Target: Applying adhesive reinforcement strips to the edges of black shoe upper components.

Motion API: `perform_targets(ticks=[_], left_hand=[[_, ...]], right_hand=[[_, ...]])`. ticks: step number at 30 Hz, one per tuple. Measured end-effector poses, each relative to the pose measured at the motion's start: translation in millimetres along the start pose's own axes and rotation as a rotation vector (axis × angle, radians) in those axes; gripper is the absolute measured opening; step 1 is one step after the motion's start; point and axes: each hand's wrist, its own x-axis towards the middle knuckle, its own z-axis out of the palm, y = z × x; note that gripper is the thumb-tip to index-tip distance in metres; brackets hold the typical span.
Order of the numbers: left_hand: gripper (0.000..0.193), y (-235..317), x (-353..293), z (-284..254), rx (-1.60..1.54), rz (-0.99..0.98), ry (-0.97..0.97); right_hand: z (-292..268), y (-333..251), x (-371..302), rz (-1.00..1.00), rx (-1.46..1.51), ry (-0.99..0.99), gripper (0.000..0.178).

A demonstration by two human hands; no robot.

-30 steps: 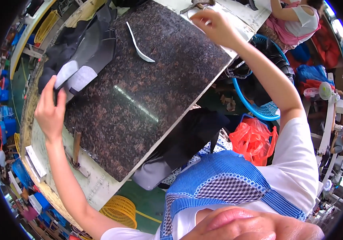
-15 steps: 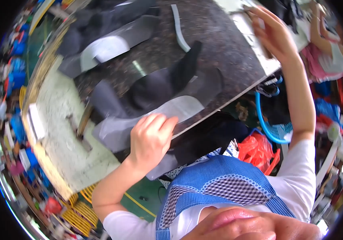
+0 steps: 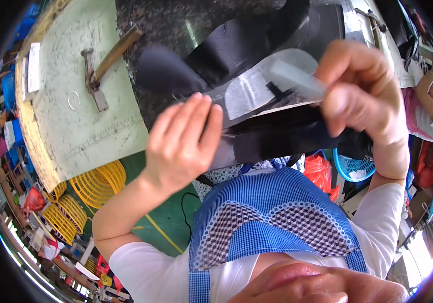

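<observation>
My left hand [image 3: 182, 141] lies with its fingers stretched out over the near edge of a dark, smooth sheet piece [image 3: 322, 35] on the dark speckled slab. A shiny grey patch [image 3: 249, 93] covers part of that piece. My right hand [image 3: 365, 91] is closed, its thumb and finger pinching the end of a pale translucent strip [image 3: 297, 78]. The strip slants over the grey patch and is slightly blurred. Behind lie more black curved pieces [image 3: 226, 48]. Part of the sheet below my left fingers is hidden.
A wooden-handled hammer [image 3: 95, 78] and a thin ring [image 3: 73, 100] lie on the pale board at left. Another hammer [image 3: 372, 21] rests at far right. Below the bench are yellow baskets [image 3: 97, 182], a blue basket [image 3: 355, 166] and a red bag [image 3: 318, 174]. Another person sits at right.
My right hand has come from the far right to the near edge, now with a pale strip in it. My left fingers have straightened from a closed pose. The whole view has shifted.
</observation>
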Motion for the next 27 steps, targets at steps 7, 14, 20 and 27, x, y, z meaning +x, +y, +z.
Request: perform_targets(ticks=[7, 14, 20, 27], left_hand=[[0.064, 24, -31, 10, -0.163, -0.112, -0.082], [0.059, 18, -41, 21, -0.224, -0.113, 0.024], [0.057, 8, -26, 13, -0.158, -0.097, -0.049], [0.072, 3, 1, 3, -0.084, -0.050, -0.165]], right_hand=[[39, 37, 46, 0.128, -0.391, -0.199, 0.013], [59, 46, 70, 0.082, -0.634, -0.201, 0.018], [56, 45, 69, -0.090, -1.128, -0.101, 0.027], [9, 35, 45, 0.086, -0.812, 0.080, 0.020]])
